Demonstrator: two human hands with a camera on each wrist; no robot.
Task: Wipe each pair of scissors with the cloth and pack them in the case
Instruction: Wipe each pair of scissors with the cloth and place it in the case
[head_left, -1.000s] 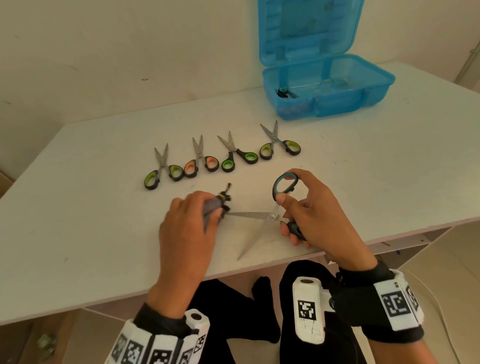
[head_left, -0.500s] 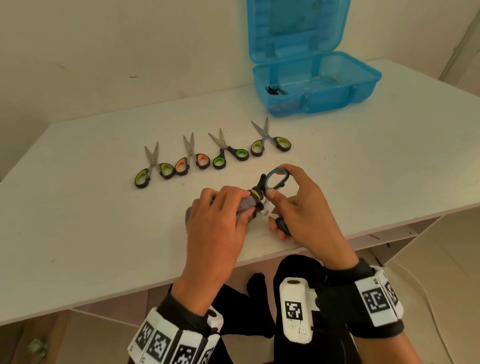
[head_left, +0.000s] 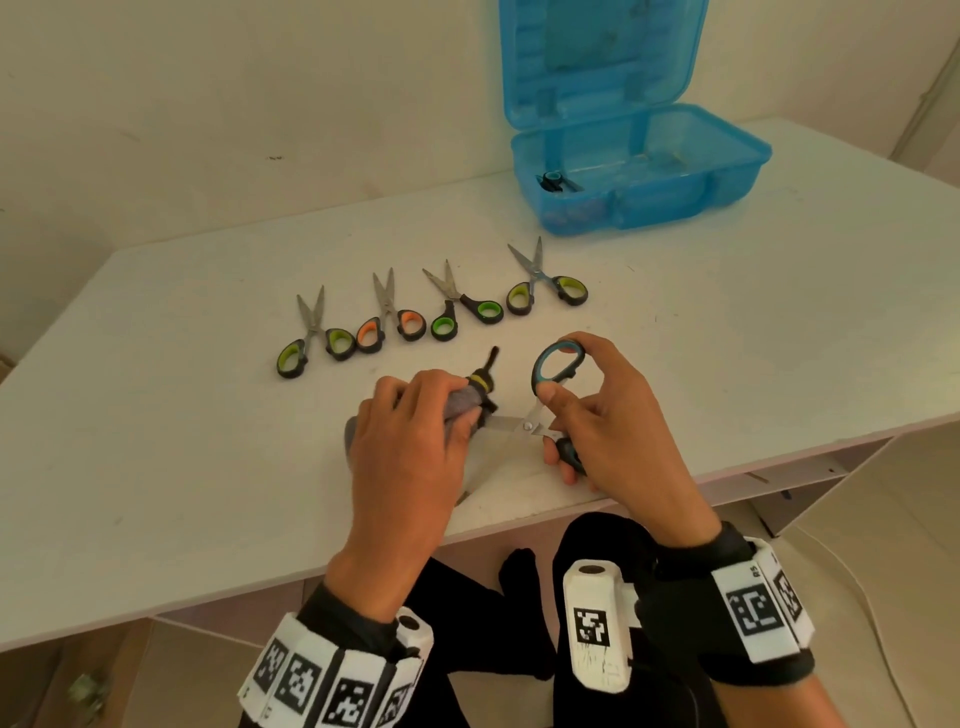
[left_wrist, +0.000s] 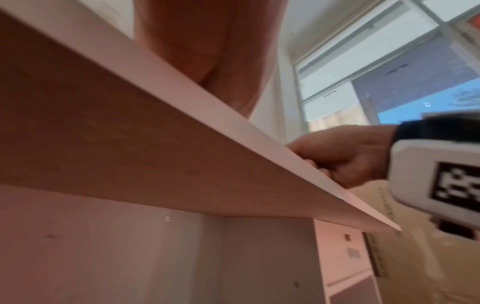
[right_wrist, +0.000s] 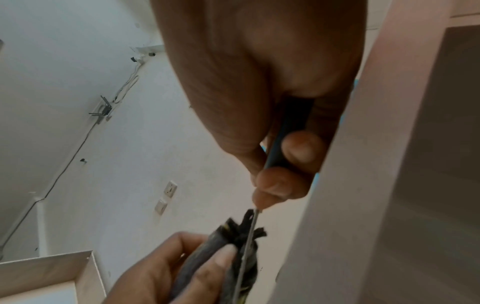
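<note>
On the white table (head_left: 156, 441), toward its left half and about midway between front and back edges, four small pairs of scissors are laid in a row, blades pointing to the back edge: a yellow-green-handled pair (head_left: 311, 338), an orange-handled pair (head_left: 390, 322), a bright green-handled pair (head_left: 462, 306) and a second yellow-green-handled pair (head_left: 543, 283) with its blades parted.

Near the front edge, the left hand (head_left: 410, 441) is seen with its fingers curled round a grey cloth (head_left: 462, 400), which has a dark end banded in yellow. The cloth is wrapped about one blade of the open blue-handled scissors (head_left: 530, 423); in the right wrist view the blade is seen passing through the bunched cloth (right_wrist: 207, 257) held in the left hand (right_wrist: 161, 273).

Just to the right, the handles of these scissors are held by the right hand (head_left: 618, 421): the upper ring is pinched between thumb and fingertips, and the lower handle is gripped by the curled lower fingers (right_wrist: 301, 150). The second blade lies toward the front edge.

At the back right corner the blue case (head_left: 727, 171) stands open, its lid raised against the wall. A dark item (head_left: 553, 182) lies in its left end; what it is cannot be told.
</note>
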